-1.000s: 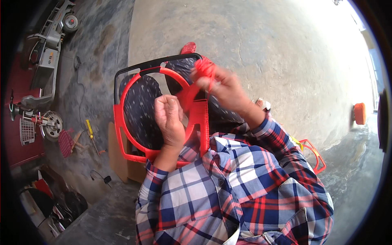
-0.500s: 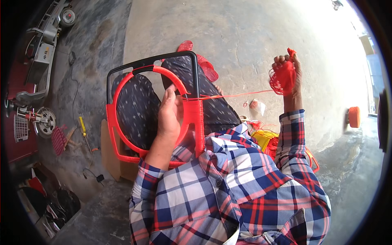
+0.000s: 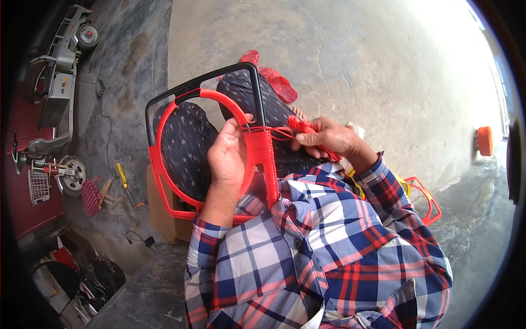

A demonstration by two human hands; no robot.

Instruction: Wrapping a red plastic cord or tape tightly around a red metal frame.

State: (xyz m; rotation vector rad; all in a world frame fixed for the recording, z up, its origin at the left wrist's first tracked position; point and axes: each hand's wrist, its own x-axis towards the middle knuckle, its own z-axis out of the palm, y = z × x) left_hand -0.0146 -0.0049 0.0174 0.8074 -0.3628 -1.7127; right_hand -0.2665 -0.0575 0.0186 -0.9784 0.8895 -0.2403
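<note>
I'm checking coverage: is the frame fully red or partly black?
Partly black: the frame shows black along its outer top; its lower edge and most of its ring are red.

I saw a person in a checked shirt [image 3: 339,241] of blue, white and red, with fat and thin stripes that crossed. A small, round, dark button [image 3: 297,243] sat on its front. To the left of the button was the left sleeve [image 3: 204,263], and to its right the right sleeve [image 3: 390,200], both checked too. The left hand [image 3: 227,156] and right hand [image 3: 333,137] were bare. Lower on the body than the button were dark trousers [image 3: 186,148] with little pale marks.
</note>
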